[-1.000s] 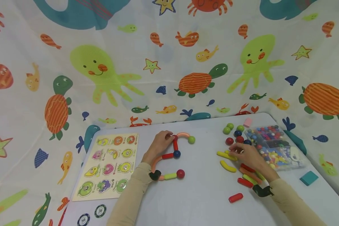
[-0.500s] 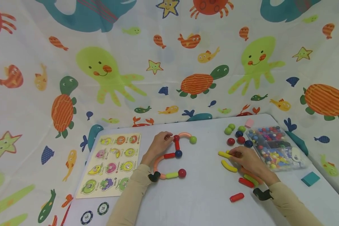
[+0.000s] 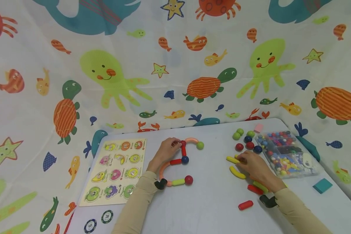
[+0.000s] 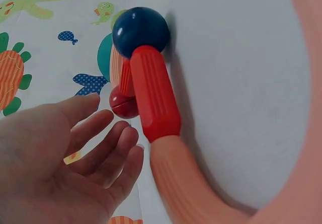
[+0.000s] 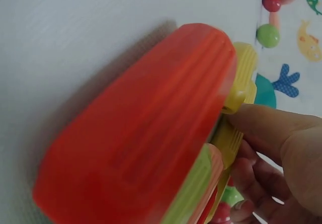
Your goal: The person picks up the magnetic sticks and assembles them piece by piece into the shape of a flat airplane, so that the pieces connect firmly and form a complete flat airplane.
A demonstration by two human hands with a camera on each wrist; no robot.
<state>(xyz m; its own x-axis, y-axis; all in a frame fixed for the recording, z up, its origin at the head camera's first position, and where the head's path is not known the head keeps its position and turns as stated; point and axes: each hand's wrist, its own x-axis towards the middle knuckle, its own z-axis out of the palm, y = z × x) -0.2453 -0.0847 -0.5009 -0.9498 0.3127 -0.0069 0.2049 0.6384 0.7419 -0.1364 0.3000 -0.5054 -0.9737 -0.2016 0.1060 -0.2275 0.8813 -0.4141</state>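
Note:
In the head view, my left hand (image 3: 166,150) is beside a small red ball (image 3: 183,143) at the top of a figure of sticks and balls. Its fingers are loosely bent with nothing between them in the left wrist view. Below that ball come a red stick (image 3: 183,151), a blue ball (image 4: 141,30), a second red stick (image 4: 155,93) and a curved peach stick (image 4: 186,183). On the right, my right hand (image 3: 253,166) pinches a yellow stick (image 5: 229,141) between thumb and fingers. Another yellow stick (image 3: 232,159) lies at its fingertips, a curved yellow stick (image 3: 237,173) nearer me.
Several green, red and blue balls (image 3: 250,145) lie beyond my right hand, next to a divided bead box (image 3: 280,148). Red sticks (image 3: 245,205) lie nearer me. A wooden fruit puzzle board (image 3: 97,159) and two round chips (image 3: 107,216) are at the left.
My right hand has lowered slightly onto the yellow sticks, its fingers closing in. The left hand stays beside the red ball. The head view has shifted a little.

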